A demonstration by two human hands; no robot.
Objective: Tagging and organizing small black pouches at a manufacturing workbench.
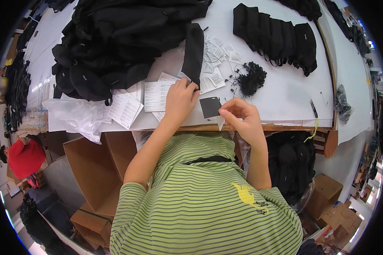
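Tag (209, 107) at the left hand's (182, 100) four o'clock, edge pinched by the right hand (242, 118), likely leaving its face clear.
Left fingers, curled nearly closed, grip a black pouch (193, 53) end, perhaps steadying it; string bundle (251, 80) sits at the right hand's twelve o'clock, seemingly for easy reach.

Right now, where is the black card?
In the head view, the card is just right of centre, by the near edge of the table, between the left hand and the right hand.
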